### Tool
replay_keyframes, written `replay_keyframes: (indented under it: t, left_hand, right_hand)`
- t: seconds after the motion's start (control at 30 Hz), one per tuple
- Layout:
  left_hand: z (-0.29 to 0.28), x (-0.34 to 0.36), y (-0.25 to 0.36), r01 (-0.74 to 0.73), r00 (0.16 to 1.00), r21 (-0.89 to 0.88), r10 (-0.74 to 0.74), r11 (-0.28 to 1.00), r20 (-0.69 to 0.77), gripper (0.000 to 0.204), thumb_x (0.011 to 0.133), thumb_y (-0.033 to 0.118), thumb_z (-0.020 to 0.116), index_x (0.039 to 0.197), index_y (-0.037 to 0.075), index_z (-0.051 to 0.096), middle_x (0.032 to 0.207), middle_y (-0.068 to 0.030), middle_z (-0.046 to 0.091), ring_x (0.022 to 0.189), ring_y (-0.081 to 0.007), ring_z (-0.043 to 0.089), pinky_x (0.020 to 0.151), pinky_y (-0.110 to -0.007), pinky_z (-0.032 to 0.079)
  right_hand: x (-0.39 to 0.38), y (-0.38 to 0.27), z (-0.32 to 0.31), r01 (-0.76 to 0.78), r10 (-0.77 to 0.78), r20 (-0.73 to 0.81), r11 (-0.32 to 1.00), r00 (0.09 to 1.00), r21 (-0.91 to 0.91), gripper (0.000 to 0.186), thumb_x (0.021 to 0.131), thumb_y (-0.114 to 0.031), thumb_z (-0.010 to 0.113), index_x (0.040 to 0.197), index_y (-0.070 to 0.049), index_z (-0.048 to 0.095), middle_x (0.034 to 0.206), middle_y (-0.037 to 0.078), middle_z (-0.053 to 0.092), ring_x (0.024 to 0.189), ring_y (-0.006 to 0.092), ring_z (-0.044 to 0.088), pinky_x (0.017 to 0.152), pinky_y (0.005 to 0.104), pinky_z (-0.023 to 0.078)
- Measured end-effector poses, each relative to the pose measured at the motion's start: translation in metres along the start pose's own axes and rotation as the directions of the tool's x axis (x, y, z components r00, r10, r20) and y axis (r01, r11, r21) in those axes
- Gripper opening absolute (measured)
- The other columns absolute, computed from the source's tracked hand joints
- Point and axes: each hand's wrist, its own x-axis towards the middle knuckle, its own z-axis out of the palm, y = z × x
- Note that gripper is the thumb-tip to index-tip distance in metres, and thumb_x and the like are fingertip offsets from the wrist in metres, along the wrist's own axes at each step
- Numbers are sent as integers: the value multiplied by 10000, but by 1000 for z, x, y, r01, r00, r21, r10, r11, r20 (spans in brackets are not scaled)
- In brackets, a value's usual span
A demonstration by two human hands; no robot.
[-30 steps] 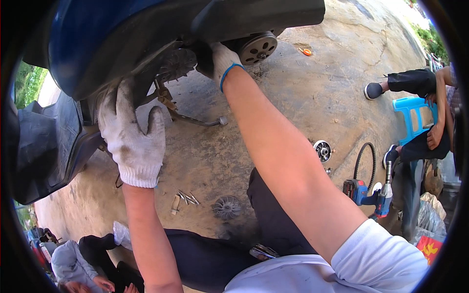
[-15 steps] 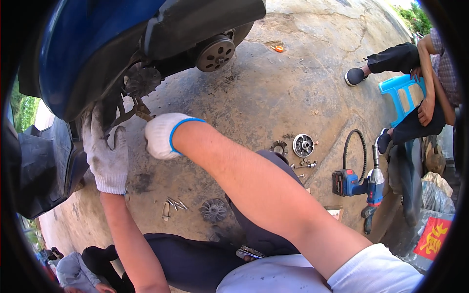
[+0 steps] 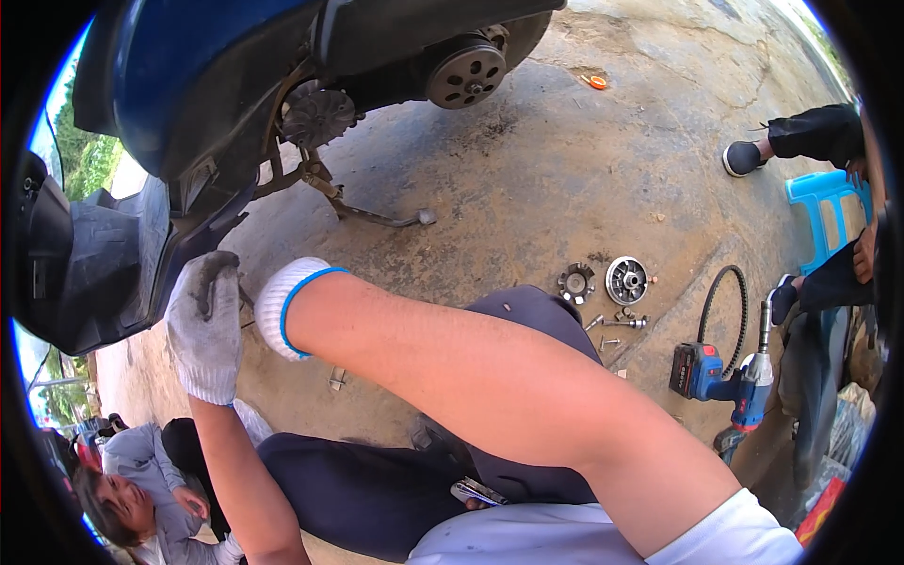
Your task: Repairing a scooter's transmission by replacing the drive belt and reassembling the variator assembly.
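My left hand [image 3: 204, 325] wears a white knit glove, dirty at the fingertips, with its fingers curled closed. Whatever it holds, if anything, is hidden. Close beside it, my right hand [image 3: 290, 306] shows mainly its blue-edged glove cuff; its fingers are out of sight. Both hands are below the underside of a blue and black scooter [image 3: 217, 75]. On the scooter, a finned pulley [image 3: 318, 115] and a round plate with holes [image 3: 468, 77] are exposed. A metal stand [image 3: 377, 218] reaches down to the concrete from the scooter.
Right of my knee lie a round metal pulley part [image 3: 628, 281], a notched ring [image 3: 576, 282] and several bolts [image 3: 612, 343]. Farther right are a black drive belt [image 3: 721, 306] and a blue cordless impact wrench [image 3: 739, 381]. One person sits near a blue stool [image 3: 829, 217]; another [image 3: 151, 480] is lower left.
Both hands have come down and away from the scooter's underside, and closer together. My left fingers, stretched upward before, are now curled. The view has shifted, bringing the stand into sight.
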Motion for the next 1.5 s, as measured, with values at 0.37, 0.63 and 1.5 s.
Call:
replay_keyframes:
  t: [0.37, 0.63, 1.5]
  left_hand:
    - [9, -8, 2, 107, 965, 169, -143, 980, 221, 302, 979, 310, 691, 1005, 13, 733, 941, -221, 723, 904, -424, 692, 780, -453, 549]
    - [10, -8, 8, 41, 975, 155, -73, 987, 210, 324, 976, 338, 661, 995, 26, 749, 985, -197, 727, 962, -411, 691, 828, -469, 548]
    - [42, -11, -16, -286, 812, 173, 142, 943, 566, 241, 970, 171, 589, 1125, 17, 690, 1059, -225, 708, 1042, -434, 660, 899, -478, 530]
  right_hand:
    - [-28, -21, -3, 56, -39, 92, 981, 995, -186, 382, 945, -368, 625, 1072, -42, 781, 1115, 228, 748, 1037, 390, 719, 925, 496, 559]
    - [-35, -17, -7, 24, -7, 88, 979, 996, -200, 445, 950, -431, 614, 1109, -44, 768, 1101, 234, 748, 1047, 404, 706, 942, 493, 549]
    - [-24, 7, 36, -41, 48, 49, 991, 998, -126, 389, 841, -150, 744, 1224, -97, 774, 1291, 132, 739, 1111, 316, 731, 912, 444, 586]
